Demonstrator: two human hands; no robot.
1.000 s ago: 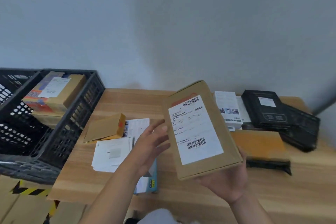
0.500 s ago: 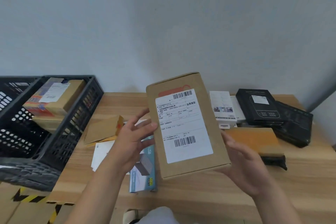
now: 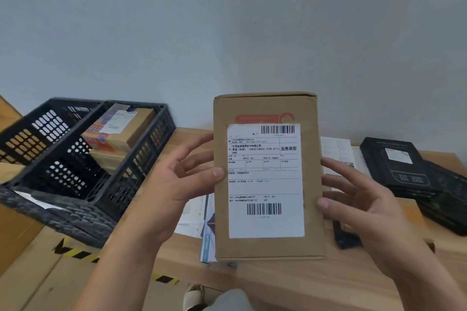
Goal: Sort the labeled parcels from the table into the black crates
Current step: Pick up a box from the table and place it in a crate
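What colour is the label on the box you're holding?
White with black barcodes and print, on the label, head view.

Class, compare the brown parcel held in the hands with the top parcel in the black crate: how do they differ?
The held parcel is upright, gripped by the left hand and right hand; the crate parcel lies tilted in the black crate. The held one is plain brown; the crate one shows orange-blue print. Both carry white labels.

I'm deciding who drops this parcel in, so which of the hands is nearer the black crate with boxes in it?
Left. The left hand is beside the black crate; the right hand is across the parcel.
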